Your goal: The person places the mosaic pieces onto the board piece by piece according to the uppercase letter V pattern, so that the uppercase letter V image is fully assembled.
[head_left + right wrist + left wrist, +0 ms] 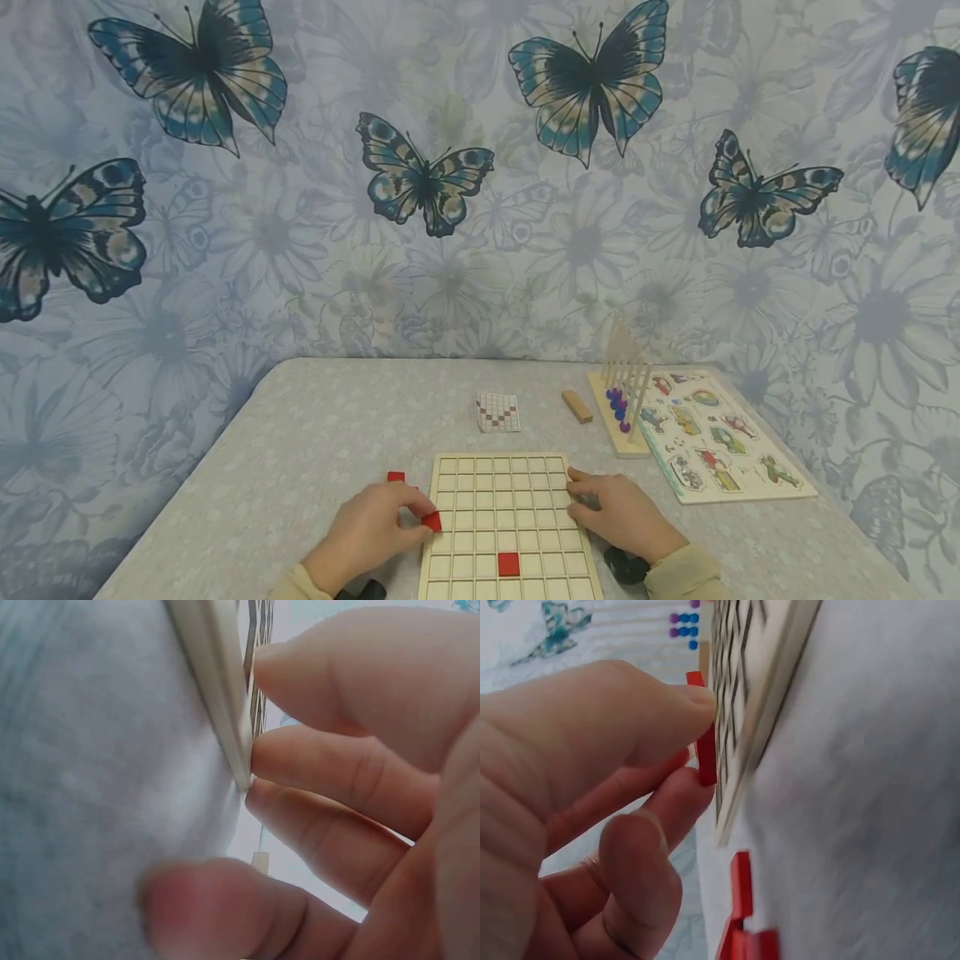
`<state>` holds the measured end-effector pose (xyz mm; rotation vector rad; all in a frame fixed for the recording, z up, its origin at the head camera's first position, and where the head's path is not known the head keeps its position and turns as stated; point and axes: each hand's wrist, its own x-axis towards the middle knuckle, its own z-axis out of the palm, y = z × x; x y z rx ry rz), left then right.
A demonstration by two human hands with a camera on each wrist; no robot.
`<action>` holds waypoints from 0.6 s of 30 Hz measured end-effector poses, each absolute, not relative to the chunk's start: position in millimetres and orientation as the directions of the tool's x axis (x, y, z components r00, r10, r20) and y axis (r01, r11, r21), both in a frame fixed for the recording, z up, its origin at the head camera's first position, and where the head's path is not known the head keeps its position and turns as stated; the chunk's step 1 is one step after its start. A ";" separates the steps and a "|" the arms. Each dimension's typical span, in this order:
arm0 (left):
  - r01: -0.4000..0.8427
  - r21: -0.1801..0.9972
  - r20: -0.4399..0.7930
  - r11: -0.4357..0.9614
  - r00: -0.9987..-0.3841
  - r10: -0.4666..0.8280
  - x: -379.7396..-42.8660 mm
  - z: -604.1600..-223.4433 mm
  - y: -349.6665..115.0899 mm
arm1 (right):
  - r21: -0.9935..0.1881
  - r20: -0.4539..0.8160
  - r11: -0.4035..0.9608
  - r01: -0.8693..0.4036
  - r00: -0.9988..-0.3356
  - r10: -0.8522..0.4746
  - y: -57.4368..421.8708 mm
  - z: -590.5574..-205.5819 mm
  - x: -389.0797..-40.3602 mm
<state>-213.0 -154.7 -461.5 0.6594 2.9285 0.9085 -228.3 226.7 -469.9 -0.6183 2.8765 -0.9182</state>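
Between thumb and fingers my left hand (378,525) pinches a red square tile (432,522) at the left edge of a pale wooden grid board (483,542). In the left wrist view the tile (706,757) stands on edge beside the board's grid. Another red tile (508,564) lies in a cell in the lower middle of the board. Several loose red tiles (396,477) lie left of the board, partly hidden by my left hand. My right hand (618,508) rests its fingertips on the board's right edge, and in the right wrist view the fingers (337,765) touch that rim.
Behind the board stands a small pattern card (498,412) with a grid. A wooden block (577,407) lies to its right. Farther right are a rod rack with blue and purple beads (618,408) and a picture puzzle board (750,479). A patterned wall rises behind the table.
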 end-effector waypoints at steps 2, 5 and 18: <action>0.393 0.563 0.111 0.727 -0.908 0.405 -212.1 -463.2 -151.6 | -0.564 0.066 0.745 -0.358 -0.918 -0.391 226.6 -470.0 -228.5; 0.395 0.596 0.111 0.699 -0.903 0.415 -210.7 -465.5 -146.3 | -0.559 0.066 0.749 -0.357 -0.919 -0.389 226.6 -469.9 -228.6; 0.370 0.765 0.135 0.527 -0.892 0.431 -196.4 -467.5 -122.3 | -0.559 0.072 0.748 -0.358 -0.920 -0.386 227.7 -473.5 -230.2</action>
